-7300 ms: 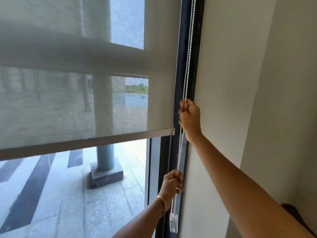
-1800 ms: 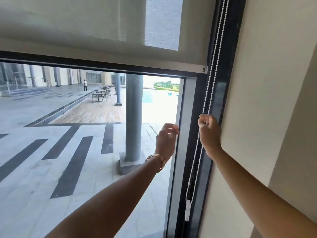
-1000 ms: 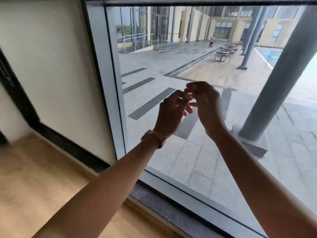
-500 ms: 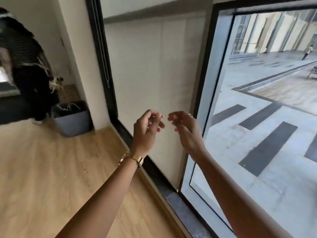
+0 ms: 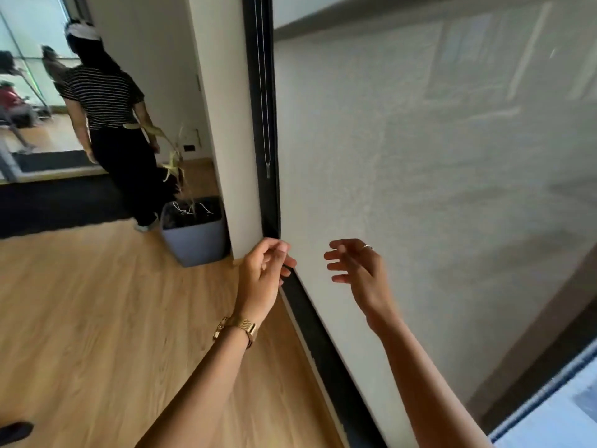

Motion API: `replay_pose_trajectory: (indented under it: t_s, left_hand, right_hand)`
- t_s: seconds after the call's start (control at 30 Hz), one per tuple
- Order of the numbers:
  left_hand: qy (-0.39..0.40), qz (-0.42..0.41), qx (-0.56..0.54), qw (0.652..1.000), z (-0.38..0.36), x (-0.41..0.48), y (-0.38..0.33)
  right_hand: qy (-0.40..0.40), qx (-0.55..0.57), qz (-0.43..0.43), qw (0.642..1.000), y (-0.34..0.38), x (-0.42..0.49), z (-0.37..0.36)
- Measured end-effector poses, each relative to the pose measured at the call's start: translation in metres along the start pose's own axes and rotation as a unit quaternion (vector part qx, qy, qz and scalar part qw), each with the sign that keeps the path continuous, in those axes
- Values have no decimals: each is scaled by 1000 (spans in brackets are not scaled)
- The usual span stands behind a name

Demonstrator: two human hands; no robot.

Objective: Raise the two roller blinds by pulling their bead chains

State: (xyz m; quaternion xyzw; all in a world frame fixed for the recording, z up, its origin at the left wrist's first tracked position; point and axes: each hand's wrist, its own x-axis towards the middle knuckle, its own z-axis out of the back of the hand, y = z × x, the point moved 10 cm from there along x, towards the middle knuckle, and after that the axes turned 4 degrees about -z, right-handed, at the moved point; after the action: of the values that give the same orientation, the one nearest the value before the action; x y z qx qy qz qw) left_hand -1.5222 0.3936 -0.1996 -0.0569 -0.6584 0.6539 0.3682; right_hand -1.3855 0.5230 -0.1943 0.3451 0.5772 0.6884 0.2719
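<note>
A second roller blind (image 5: pixel 436 163) of pale mesh fabric hangs fully lowered over the window and fills the right half of the view. Its thin bead chain (image 5: pixel 265 92) hangs in the dark frame at the blind's left edge and ends in a small weight. My left hand (image 5: pixel 263 279) is loosely curled, well below the chain's end, holding nothing. My right hand (image 5: pixel 358 273) is held up before the blind fabric with fingers spread and empty. Neither hand touches the chain.
A white wall pillar (image 5: pixel 219 124) stands left of the frame, with a grey planter box (image 5: pixel 193 234) at its foot. A person in a striped top (image 5: pixel 109 124) stands on the wooden floor (image 5: pixel 80 318) beyond it. A dark sill (image 5: pixel 319 337) runs along the blind's bottom.
I have let go of the first blind's chain and turned left, from the raised blind to the lowered one. Both hands are empty and have spread apart; the second chain has come closer.
</note>
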Motion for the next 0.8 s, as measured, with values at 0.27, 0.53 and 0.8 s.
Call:
replay_pose_trajectory:
  t_s: [0.27,0.53,0.8]
  left_hand:
    - [-50,17,-50,997,16,145,66]
    - [16,3,-56,998,-5,334,144]
    - [24,-52,-54,997,36,545,174]
  right_hand:
    - [48,24,-33,998,-19,145,-65]
    - [0,44,-25,999,-38,322,-118]
    - [-15,29,25,999,-6,505,-192]
